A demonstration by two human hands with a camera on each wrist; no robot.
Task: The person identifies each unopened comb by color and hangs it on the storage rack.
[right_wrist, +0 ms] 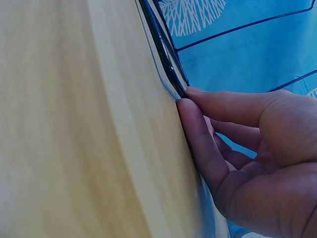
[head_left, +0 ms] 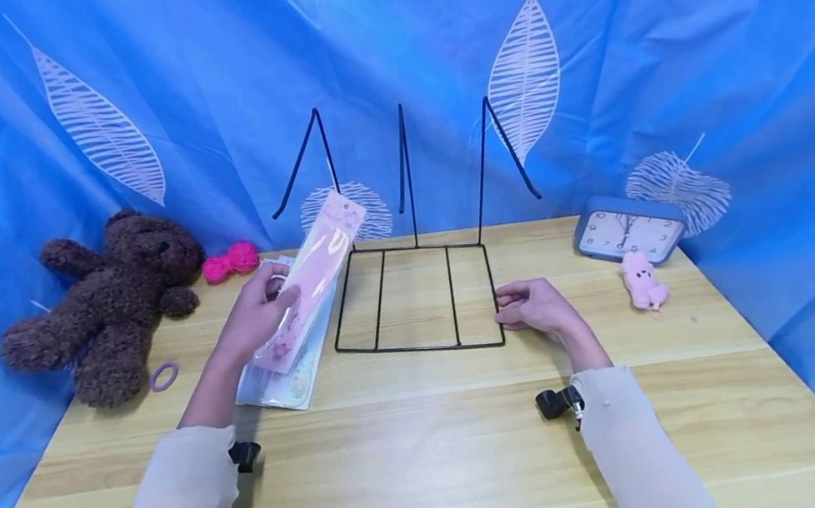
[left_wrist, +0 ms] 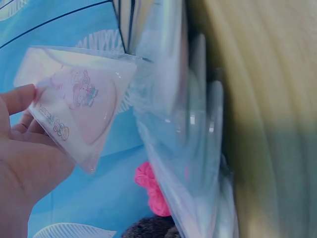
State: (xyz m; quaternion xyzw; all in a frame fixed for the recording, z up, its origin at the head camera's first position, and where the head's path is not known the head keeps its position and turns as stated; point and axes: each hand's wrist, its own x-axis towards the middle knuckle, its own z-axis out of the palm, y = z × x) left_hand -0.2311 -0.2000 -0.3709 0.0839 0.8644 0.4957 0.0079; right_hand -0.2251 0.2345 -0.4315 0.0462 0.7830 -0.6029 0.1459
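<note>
My left hand [head_left: 273, 303] grips a long pink packet [head_left: 314, 280] by its lower end and holds it tilted above the table. The left wrist view shows the packet [left_wrist: 74, 104] in clear plastic with a cartoon print, pinched by my fingers [left_wrist: 22, 99]. Under it lies a stack of similar clear packets [head_left: 293, 386], blurred in that view [left_wrist: 190, 139]. A black wire rack [head_left: 451, 291] with three upright prongs stands at the table's middle. My right hand [head_left: 506, 310] pinches the rack's right front corner; thumb and forefinger [right_wrist: 195, 124] meet on the wire [right_wrist: 163, 54].
A brown teddy bear [head_left: 111, 304] lies at the left, with a pink yarn bow [head_left: 230, 262] and a purple hair ring [head_left: 163, 376] near it. A blue clock [head_left: 627, 231] and a small pink plush toy [head_left: 641, 279] sit at the right. Blue leaf-print cloth hangs behind the wooden table [head_left: 430, 452].
</note>
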